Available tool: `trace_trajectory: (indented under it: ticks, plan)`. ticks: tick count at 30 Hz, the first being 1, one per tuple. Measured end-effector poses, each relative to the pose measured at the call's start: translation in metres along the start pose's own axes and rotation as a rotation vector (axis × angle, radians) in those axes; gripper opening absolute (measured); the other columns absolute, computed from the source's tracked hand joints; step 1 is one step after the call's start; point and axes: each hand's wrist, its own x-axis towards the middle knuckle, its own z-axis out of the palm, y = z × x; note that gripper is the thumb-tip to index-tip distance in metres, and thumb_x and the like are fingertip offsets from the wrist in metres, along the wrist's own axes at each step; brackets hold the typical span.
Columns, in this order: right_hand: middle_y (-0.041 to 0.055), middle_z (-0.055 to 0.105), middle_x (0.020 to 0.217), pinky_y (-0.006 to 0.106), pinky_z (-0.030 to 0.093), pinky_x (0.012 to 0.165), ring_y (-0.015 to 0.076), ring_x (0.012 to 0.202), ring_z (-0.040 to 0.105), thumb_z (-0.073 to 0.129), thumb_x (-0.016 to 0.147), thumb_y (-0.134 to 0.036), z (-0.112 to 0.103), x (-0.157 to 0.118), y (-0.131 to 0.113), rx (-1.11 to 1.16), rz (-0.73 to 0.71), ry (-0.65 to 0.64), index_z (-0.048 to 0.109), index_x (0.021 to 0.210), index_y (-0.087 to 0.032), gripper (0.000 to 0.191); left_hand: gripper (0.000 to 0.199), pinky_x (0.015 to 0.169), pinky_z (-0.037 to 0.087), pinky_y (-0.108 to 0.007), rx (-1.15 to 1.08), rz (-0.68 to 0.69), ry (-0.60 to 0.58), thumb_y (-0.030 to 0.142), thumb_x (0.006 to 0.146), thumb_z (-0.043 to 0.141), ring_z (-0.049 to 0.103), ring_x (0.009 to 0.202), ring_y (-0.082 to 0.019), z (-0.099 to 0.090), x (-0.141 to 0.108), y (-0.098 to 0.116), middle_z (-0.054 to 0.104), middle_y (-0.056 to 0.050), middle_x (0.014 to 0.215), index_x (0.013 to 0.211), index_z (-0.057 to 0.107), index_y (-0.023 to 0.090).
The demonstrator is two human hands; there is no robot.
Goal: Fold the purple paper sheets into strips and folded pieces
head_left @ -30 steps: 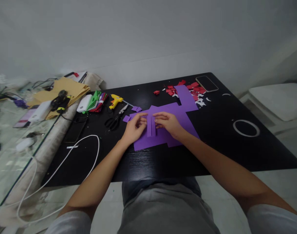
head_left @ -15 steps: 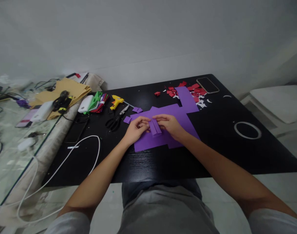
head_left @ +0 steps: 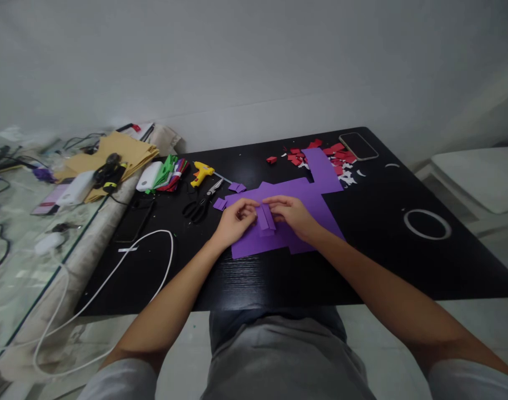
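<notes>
A small folded piece of purple paper (head_left: pixel 266 220) is held between my two hands, with creases running along its length. My left hand (head_left: pixel 237 218) pinches its left side, fingers curled. On the other side my right hand (head_left: pixel 290 215) grips the upper right edge with bent fingers; some fingertips are hidden behind the paper. Beneath both hands lie larger purple sheets (head_left: pixel 320 216), overlapping on the black table (head_left: pixel 229 283). Small folded purple pieces (head_left: pixel 237 188) rest just beyond my left hand.
Left of the sheets lie black scissors (head_left: pixel 202 203) and a yellow glue gun (head_left: pixel 202 173). Red paper pieces (head_left: pixel 340 153), white scraps and a phone (head_left: pixel 358 146) are at the back right. A white cable (head_left: pixel 170 255) loops at left; a tape ring (head_left: pixel 427 224) lies at right.
The view has shifted slightly. My hands stay on the folded purple paper, which is tilted a little differently; its lower end sits slightly lower against the sheets.
</notes>
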Motion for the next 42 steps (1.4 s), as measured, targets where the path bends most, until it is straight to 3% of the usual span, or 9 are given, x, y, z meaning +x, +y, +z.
trace_trajectory:
  ticks: [9,19,26,30,36,40,42]
  plan:
    - [0.0063,0.081,0.095,0.035,0.062,0.077,0.0210,0.087,0.075,0.081,0.074,-0.026,-0.005,0.003,0.008,-0.022,-0.097,-0.051,0.079,0.097,-0.022,0.024,0.022,0.062,0.054,-0.023,-0.011,0.062,0.031,0.020,0.083,0.071,0.067,0.065,-0.012,-0.001,0.003,0.001,0.070,-0.001,0.080,0.105,0.071,0.017]
    - [0.0045,0.081,0.090,0.037,0.062,0.084,0.0220,0.089,0.077,0.083,0.071,-0.030,-0.003,0.002,0.008,-0.089,-0.200,-0.033,0.080,0.091,-0.022,0.022,0.021,0.064,0.055,-0.025,-0.079,0.027,0.037,0.028,0.085,0.076,0.068,0.063,-0.012,-0.001,0.001,0.006,0.072,0.000,0.078,0.103,0.072,0.018]
    - [0.0047,0.081,0.096,0.037,0.063,0.078,0.0223,0.089,0.076,0.086,0.071,-0.033,-0.003,0.003,0.008,-0.110,-0.212,-0.032,0.078,0.098,-0.023,0.029,0.028,0.060,0.054,-0.026,-0.010,0.082,0.079,0.043,0.086,0.081,0.066,0.059,-0.013,0.000,0.001,0.010,0.070,0.001,0.075,0.096,0.070,0.019]
    - [0.0018,0.078,0.088,0.037,0.064,0.075,0.0211,0.082,0.075,0.089,0.068,-0.030,-0.003,0.008,0.015,-0.090,-0.182,-0.030,0.077,0.104,-0.025,0.038,0.031,0.058,0.053,-0.026,0.013,0.100,0.106,0.048,0.088,0.079,0.064,0.057,-0.013,0.002,0.000,0.013,0.066,0.003,0.067,0.087,0.066,0.019]
    - [0.0058,0.079,0.099,0.039,0.065,0.080,0.0249,0.095,0.076,0.089,0.067,-0.030,-0.003,0.007,0.014,-0.090,-0.190,-0.037,0.077,0.098,-0.023,0.034,0.024,0.059,0.051,-0.025,0.021,0.099,0.112,0.040,0.087,0.079,0.063,0.060,-0.012,0.001,0.000,0.011,0.069,0.000,0.076,0.096,0.072,0.019]
    - [0.0052,0.079,0.095,0.043,0.061,0.095,0.0235,0.097,0.075,0.081,0.070,-0.026,-0.003,0.004,0.008,-0.128,-0.247,-0.036,0.077,0.089,-0.022,0.020,0.020,0.062,0.051,-0.024,0.055,0.112,0.093,0.029,0.083,0.078,0.065,0.068,-0.013,-0.001,0.000,0.010,0.072,-0.001,0.083,0.100,0.074,0.019]
    - [0.0038,0.078,0.094,0.041,0.060,0.094,0.0222,0.094,0.075,0.079,0.069,-0.024,-0.003,0.003,0.007,-0.126,-0.258,-0.014,0.076,0.093,-0.023,0.025,0.019,0.063,0.052,-0.025,0.072,0.118,0.090,0.026,0.083,0.075,0.066,0.070,-0.014,-0.001,0.000,0.009,0.072,-0.002,0.085,0.100,0.073,0.019]
